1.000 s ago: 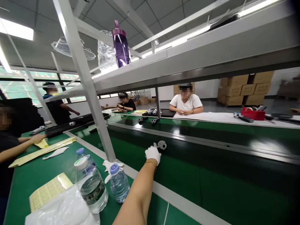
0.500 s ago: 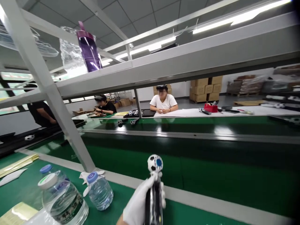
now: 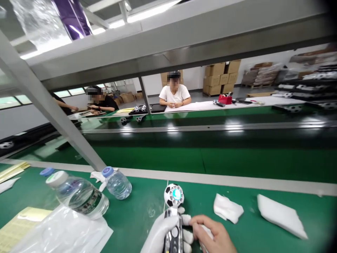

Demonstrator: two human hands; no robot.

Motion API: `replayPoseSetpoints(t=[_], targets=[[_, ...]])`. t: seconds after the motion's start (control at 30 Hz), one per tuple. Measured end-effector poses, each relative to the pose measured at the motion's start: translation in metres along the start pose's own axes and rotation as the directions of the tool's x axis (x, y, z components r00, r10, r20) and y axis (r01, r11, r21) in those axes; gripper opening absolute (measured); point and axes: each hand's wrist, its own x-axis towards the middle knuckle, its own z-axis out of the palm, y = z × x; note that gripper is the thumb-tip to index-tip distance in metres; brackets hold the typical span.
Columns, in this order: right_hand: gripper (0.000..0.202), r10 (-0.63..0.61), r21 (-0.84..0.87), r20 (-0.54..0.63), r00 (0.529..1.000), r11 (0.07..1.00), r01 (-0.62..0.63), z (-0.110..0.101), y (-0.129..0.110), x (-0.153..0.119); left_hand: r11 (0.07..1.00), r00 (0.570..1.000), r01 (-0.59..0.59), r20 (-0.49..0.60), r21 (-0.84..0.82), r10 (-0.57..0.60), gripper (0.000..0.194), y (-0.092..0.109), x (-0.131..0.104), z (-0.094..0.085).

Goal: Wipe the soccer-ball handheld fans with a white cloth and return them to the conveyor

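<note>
1. The left hand [image 3: 163,233], in a white glove, has its fingers wrapped around the dark handle of a small handheld fan [image 3: 173,214], holding it upright at the bottom centre of the view.
2. The fan's head is patterned like a black-and-white football with a round blue centre, and stands above the gloved fingers.
3. The right hand [image 3: 214,237] is bare; its fingers are curled loosely, with the fingertips [image 3: 195,222] touching the fan's handle just beside the glove. Whether it pinches anything cannot be told.
4. Both hands are over a green worktable [image 3: 137,211].
5. Right of the hands lie a folded white cloth [image 3: 228,209] and, farther right, a flat white foam piece [image 3: 280,216].
6. Left of the hands stand a small water bottle [image 3: 117,182] with a blue cap and a larger water bottle [image 3: 77,193] lying tilted, near a clear plastic bag [image 3: 63,233].
7. Beyond the table runs a green conveyor belt [image 3: 210,158].
8. Across it, two seated people work at a far bench [image 3: 237,103].
</note>
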Motion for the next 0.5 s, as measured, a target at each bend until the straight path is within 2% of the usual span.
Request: replayPoseSetpoints(t=[0.07, 0.13, 0.23, 0.3, 0.43, 0.5], targets=[[0.040, -0.023, -0.068, -0.064, 0.998, 0.998, 0.019, -0.018, -0.011, -0.004, 0.998, 0.999, 0.028, 0.021, 0.052, -0.030, 0.042, 0.000, -0.002, 0.010], [0.031, -0.124, -0.211, -0.175, 0.977, 0.974, 0.086, -0.044, -0.022, -0.007, 0.994, 0.999, 0.048, -0.005, 0.096, -0.048, 0.041, -0.002, -0.003, 0.020], [0.023, -0.259, -0.454, -0.288, 0.922, 0.884, 0.106, -0.081, -0.028, -0.009, 0.981, 0.987, 0.159, -0.019, 0.112, -0.157, 0.040, -0.007, -0.001, 0.029], [0.020, -0.286, -0.595, -0.290, 0.913, 0.801, 0.062, -0.097, -0.025, -0.008, 0.968, 0.976, 0.211, 0.018, 0.134, -0.216, 0.039, -0.013, 0.002, 0.030], [0.015, -0.289, -0.792, -0.200, 0.936, 0.610, 0.019, -0.100, -0.009, 0.000, 0.959, 0.970, 0.199, 0.101, 0.199, -0.222, 0.039, -0.022, 0.008, 0.027], [0.012, -0.272, -0.832, -0.168, 0.948, 0.554, 0.011, -0.096, -0.002, 0.005, 0.956, 0.969, 0.191, 0.113, 0.224, -0.220, 0.039, -0.024, 0.010, 0.025]])
